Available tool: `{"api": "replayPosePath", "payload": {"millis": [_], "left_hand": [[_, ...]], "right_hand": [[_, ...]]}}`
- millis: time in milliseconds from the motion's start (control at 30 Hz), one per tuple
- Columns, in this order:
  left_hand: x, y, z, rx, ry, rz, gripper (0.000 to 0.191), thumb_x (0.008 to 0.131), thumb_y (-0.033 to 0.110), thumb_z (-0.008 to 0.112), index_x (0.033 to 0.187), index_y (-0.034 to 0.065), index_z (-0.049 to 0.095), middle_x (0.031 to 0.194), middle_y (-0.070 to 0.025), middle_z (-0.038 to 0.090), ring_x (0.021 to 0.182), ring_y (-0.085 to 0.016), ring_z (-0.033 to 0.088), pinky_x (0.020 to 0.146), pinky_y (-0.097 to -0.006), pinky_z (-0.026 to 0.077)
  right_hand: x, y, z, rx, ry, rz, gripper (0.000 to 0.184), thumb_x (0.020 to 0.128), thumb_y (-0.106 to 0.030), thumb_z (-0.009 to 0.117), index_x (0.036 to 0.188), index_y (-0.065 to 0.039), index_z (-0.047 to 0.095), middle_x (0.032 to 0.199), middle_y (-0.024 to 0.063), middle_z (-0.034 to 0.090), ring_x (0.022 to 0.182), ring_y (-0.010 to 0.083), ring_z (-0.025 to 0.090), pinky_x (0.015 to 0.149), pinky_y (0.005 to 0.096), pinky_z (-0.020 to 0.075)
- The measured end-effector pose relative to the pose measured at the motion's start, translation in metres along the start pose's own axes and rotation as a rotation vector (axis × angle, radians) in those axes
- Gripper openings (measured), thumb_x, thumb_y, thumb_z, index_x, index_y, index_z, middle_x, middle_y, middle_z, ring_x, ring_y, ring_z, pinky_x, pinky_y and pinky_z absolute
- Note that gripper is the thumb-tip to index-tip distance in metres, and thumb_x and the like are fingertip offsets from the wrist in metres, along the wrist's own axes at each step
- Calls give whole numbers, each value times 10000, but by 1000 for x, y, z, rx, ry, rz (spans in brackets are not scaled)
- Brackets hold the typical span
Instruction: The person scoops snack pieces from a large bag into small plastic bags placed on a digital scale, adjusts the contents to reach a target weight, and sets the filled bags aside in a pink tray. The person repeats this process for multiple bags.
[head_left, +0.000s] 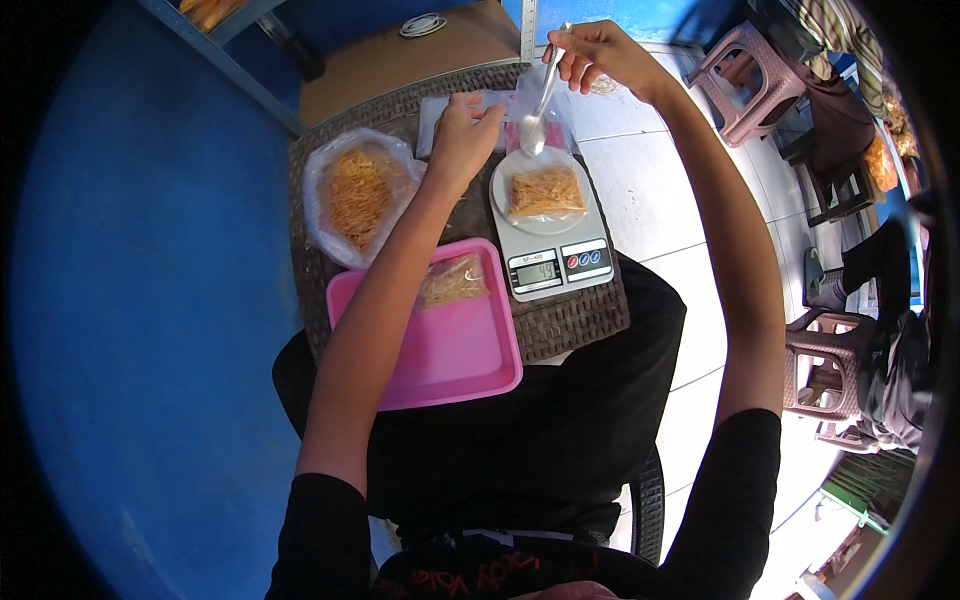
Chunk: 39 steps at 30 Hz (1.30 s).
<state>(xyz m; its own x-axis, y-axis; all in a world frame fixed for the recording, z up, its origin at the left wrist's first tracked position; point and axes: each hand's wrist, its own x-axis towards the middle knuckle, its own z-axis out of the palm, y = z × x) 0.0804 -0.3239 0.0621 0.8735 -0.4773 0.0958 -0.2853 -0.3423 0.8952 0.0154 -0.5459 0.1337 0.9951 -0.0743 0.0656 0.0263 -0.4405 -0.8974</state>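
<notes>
My right hand (596, 60) grips a metal spoon (535, 133) by its handle, its bowl pointing down just beyond the weighing plate. On the digital kitchen scale (559, 244) rests a clear plastic packet of thin golden snack sticks (546, 191). My left hand (469, 131) hovers with bent fingers near flat clear plastic bags (431, 127); no object shows in it. A large open plastic bag of the same kind of snack (360, 199) stands at the left. Below it, partly behind my left forearm, a pink tray (457, 367) holds another filled packet (454, 283).
The woven table (570, 322) stands over my lap, beside a blue wall (150, 300). A brown board with a coiled white cable (422, 25) lies beyond it. Plastic stools (765, 86) and other people's legs (870, 262) are at the right.
</notes>
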Motion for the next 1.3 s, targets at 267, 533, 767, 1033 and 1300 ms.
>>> {"api": "replayPosePath", "payload": {"millis": [267, 533, 767, 1033, 1300], "left_hand": [[-4, -2, -1, -43, -128, -138, 353, 867, 289, 620, 1033, -21, 654, 967, -114, 673, 926, -173, 603, 819, -289, 442], [-3, -8, 3, -78, -122, -105, 306, 845, 259, 643, 926, -32, 691, 872, -91, 686, 842, -152, 614, 781, -269, 441], [-1, -17, 9, -126, -44, 9, 302, 797, 252, 660, 887, -33, 707, 795, -131, 706, 730, -189, 663, 697, -309, 500], [-5, -16, 5, -132, -26, -47, 290, 841, 254, 631, 910, -24, 676, 847, -107, 689, 776, -180, 619, 733, -303, 474], [-24, 3, -10, -160, 48, 59, 288, 867, 224, 622, 1004, -28, 628, 936, -130, 677, 836, -186, 631, 727, -310, 485]], "right_hand": [[-6, -1, 6, -6, -10, 2, 446, 900, -477, 591, 908, -46, 701, 668, 52, 632, 597, 132, 623, 523, 268, 499], [-8, -4, 6, 6, 0, -20, 444, 909, -470, 580, 909, -43, 702, 664, 49, 627, 606, 133, 625, 522, 267, 498], [-2, 4, -1, -1, 188, -45, 450, 924, -474, 557, 926, -42, 685, 708, 58, 629, 616, 129, 619, 549, 256, 503], [0, 4, -13, 141, 357, -65, 324, 991, -257, 485, 949, 28, 633, 731, 103, 635, 554, 162, 613, 489, 263, 509], [-22, -21, -13, 174, 541, -251, 331, 1002, -250, 470, 923, 37, 616, 693, 73, 608, 541, 131, 588, 486, 242, 487]]}}
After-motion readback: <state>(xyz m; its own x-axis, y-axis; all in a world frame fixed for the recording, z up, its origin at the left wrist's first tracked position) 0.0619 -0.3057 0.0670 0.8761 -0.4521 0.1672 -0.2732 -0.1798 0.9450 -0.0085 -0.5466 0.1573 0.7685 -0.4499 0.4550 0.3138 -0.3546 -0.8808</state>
